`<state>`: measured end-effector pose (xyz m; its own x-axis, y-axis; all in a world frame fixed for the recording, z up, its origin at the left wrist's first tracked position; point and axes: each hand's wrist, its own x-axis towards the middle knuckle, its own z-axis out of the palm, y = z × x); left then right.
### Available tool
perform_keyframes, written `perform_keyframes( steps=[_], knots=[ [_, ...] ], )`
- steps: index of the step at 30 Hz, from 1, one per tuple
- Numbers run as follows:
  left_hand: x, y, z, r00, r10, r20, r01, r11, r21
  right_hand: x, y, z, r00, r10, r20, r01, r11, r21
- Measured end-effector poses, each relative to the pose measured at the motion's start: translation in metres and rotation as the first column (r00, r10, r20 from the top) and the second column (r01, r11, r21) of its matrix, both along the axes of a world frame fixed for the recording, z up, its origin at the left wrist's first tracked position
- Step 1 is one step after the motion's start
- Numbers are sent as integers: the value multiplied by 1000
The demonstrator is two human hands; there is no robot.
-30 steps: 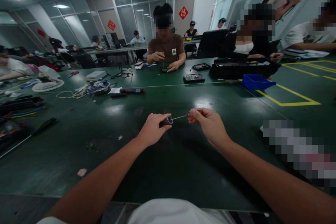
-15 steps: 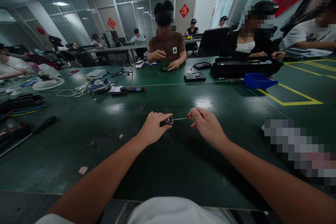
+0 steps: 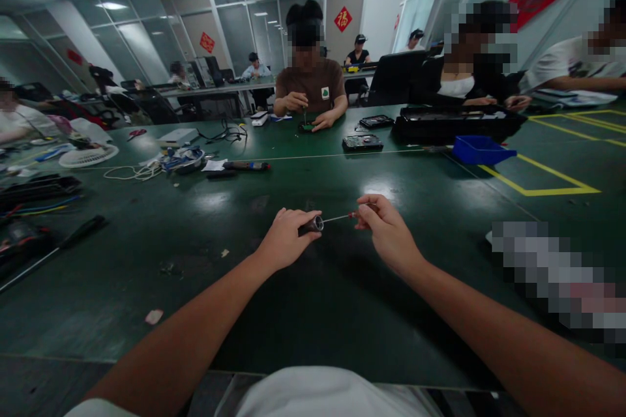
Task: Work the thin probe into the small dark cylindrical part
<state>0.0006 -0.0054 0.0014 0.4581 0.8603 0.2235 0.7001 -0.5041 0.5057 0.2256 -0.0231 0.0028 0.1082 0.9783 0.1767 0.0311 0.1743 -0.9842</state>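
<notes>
My left hand (image 3: 288, 238) is closed round a dark cylindrical part (image 3: 311, 226), whose round, silvery-rimmed end faces right. In my right hand (image 3: 388, 228) is a screwdriver (image 3: 353, 214) with a reddish handle, gripped between thumb and fingers. Its thin metal shaft points left and its tip reaches the open end of the cylinder; how far inside it goes cannot be made out. Both hands are just above the green table (image 3: 313, 313), in front of my body.
A long screwdriver (image 3: 59, 249) lies at the left near dark parts. Farther back are a cable bundle (image 3: 180, 159), a pen-like tool (image 3: 247, 166), a hard-drive-like unit (image 3: 362, 142) and a blue bin (image 3: 482, 150). Across the table a co-worker (image 3: 310, 88) handles a small green board.
My right hand's fingers have shifted on the screwdriver, showing more of its reddish handle, and its handle end sits slightly higher. My left hand and the cylinder stay in place.
</notes>
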Motion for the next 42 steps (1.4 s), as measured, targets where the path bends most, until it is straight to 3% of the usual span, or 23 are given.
perform_keyframes(
  steps=[3, 6, 9, 14, 23, 33, 36, 39, 42],
  knots=[
    [0, 0, 0, 999, 35, 2, -35, 999, 11, -1, 2, -1, 995, 17, -98, -19, 1000, -21],
    [0, -2, 2, 1000, -2, 4, 1, 1000, 27, 2, 7, -4, 970, 31, -242, -58, 993, -105],
    [-1, -2, 7, 999, -36, -23, 37, 998, 45, 8, 12, -7, 939, 105, -328, -185, 957, -225],
    [-1, -1, 9, 999, -12, -44, 13, 1000, 18, 11, 15, -8, 938, 20, -345, -87, 980, -180],
    [0, 0, 4, 999, 1, -46, 0, 1000, 19, 2, 6, -4, 982, 12, -187, -16, 1000, -23],
    [0, 1, 2, 999, 22, -24, -21, 1000, 12, 1, 2, -1, 992, 49, -114, -46, 999, 27],
    [0, -1, 4, 1000, 7, -26, -7, 1000, 12, 3, -1, 5, 999, 7, 46, -8, 999, 34],
    [-1, -1, 4, 1000, 1, -23, -1, 1000, 2, 7, -3, 10, 955, -54, 291, 52, 999, 16],
    [-1, -1, 3, 1000, -13, -12, 13, 1000, 5, 7, -3, 11, 952, -41, 302, 19, 997, 75]
  ],
)
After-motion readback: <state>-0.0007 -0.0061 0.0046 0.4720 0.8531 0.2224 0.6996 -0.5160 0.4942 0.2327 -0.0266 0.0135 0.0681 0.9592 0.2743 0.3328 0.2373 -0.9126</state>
